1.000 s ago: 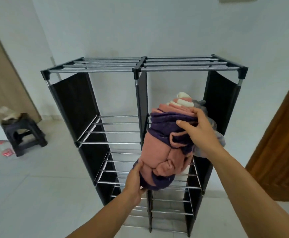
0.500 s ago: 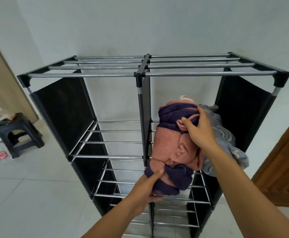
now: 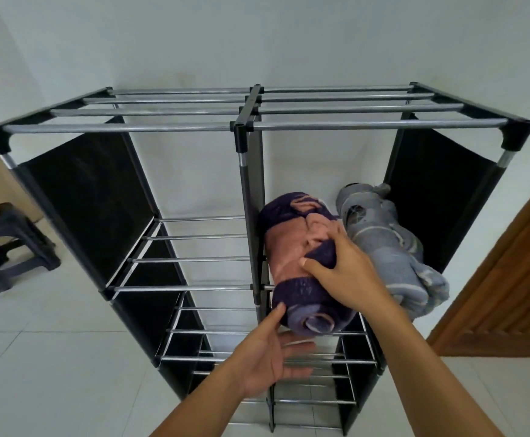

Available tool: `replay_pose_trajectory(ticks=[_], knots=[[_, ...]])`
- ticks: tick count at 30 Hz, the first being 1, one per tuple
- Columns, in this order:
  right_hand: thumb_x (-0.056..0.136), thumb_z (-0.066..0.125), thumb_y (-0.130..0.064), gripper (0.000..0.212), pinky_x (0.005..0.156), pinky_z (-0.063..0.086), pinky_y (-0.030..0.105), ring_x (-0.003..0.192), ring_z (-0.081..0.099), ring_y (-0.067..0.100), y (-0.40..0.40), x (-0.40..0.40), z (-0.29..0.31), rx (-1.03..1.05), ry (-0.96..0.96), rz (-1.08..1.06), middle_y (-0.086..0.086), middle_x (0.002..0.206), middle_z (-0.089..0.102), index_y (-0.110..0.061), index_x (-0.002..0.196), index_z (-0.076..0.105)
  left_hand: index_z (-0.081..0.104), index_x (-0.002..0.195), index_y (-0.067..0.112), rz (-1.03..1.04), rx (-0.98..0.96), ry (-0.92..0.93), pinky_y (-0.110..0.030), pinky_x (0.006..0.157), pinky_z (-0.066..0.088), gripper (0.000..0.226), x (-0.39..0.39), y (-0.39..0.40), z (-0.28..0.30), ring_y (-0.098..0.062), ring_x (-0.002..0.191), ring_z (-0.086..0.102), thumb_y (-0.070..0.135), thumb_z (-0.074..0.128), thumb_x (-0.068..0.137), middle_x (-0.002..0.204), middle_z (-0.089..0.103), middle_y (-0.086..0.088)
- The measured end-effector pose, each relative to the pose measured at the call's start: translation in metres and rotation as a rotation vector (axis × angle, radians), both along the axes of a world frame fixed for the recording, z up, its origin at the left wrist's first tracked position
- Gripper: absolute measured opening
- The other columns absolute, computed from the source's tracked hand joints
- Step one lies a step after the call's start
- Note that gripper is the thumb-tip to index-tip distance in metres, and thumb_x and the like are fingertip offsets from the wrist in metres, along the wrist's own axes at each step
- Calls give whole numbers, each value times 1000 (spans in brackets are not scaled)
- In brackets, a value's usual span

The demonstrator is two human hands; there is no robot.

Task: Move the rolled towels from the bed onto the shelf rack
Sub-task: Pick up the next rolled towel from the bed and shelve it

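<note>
A black shelf rack point(image 3: 244, 134) with silver bars stands against the white wall. On its upper right shelf lie two rolled towels side by side: a pink and purple one point(image 3: 292, 257) by the centre post, and a grey striped one point(image 3: 390, 247) to its right. My right hand point(image 3: 342, 269) rests on top of the pink and purple roll, fingers curled over it. Under that roll's front end is my left hand point(image 3: 270, 354), open, with its thumb touching the towel.
A dark plastic stool point(image 3: 11, 244) stands on the tiled floor at the left, with a small red item beside it. A wooden door point(image 3: 516, 279) is at the right. The rack's left compartments and lower shelves hold nothing.
Both rolls have gone from being held up in front of the rack to lying on the upper right shelf. My left hand has come off the pink and purple roll's end and opened.
</note>
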State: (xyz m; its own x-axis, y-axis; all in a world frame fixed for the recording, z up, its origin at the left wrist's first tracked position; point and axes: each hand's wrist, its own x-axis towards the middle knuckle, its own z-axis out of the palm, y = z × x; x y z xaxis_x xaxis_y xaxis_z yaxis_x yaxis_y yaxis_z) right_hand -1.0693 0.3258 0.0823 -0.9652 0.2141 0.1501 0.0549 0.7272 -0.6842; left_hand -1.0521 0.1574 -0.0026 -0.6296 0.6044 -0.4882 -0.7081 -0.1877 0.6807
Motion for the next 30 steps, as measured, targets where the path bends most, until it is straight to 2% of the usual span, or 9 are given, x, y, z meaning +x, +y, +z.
replay_pose_trajectory(ticks=[3,5,8,13,16,20,26,28,30], knots=[[74,67,-52,87,106,39,42,134,41,27,1,0,2,35,-36,-17,1,152,36,-24,146,26,57,131,18,-19,83,-41,-54,79,55,92,-3,8,-3,-29,116,55,66,75,55,131,59,-12],[75,67,-47,85,98,44,39,124,51,30,4,-2,5,1,-76,-34,5,140,50,-27,145,25,65,124,16,0,176,-46,-58,85,53,88,-7,16,-1,-29,118,57,59,84,50,131,62,-13],[79,66,-36,75,84,42,28,114,56,31,13,-2,10,-75,-112,-86,10,126,61,-22,144,31,65,120,10,67,190,-16,-55,89,50,61,-13,30,7,-29,105,65,46,71,71,121,68,-15],[85,63,-23,57,85,41,27,107,56,23,19,9,11,-229,2,-113,6,119,60,-16,137,41,58,125,4,178,99,115,-43,78,58,60,-17,39,26,-29,94,69,23,70,69,110,71,-17],[87,61,-18,49,83,37,24,103,54,18,19,6,13,-340,103,-151,-2,110,56,-16,133,46,59,122,10,238,14,277,-42,79,56,45,-26,41,44,-26,86,70,10,69,78,100,73,-11],[90,52,-16,44,86,37,25,104,52,18,16,-8,14,-316,130,-183,0,117,56,-16,134,44,59,119,21,286,-142,470,-45,87,55,42,-49,38,69,-27,97,69,7,70,81,110,72,-8],[88,42,-7,39,102,43,38,119,52,29,10,-4,-10,-147,48,-121,14,130,54,-8,126,53,51,131,28,214,-380,609,-46,100,51,72,-54,39,70,-22,109,65,20,75,64,120,65,0],[89,42,-2,42,101,40,32,120,49,27,9,4,-9,-127,46,-111,14,132,52,-6,129,52,49,134,29,226,-386,620,-42,96,53,69,-53,41,66,-21,110,64,16,75,71,121,63,1],[90,43,-3,45,103,35,29,125,46,25,9,13,-8,-118,33,-89,13,137,48,-7,135,47,45,137,27,238,-361,625,-29,77,60,64,-50,43,66,-18,106,63,11,71,81,122,60,1]])
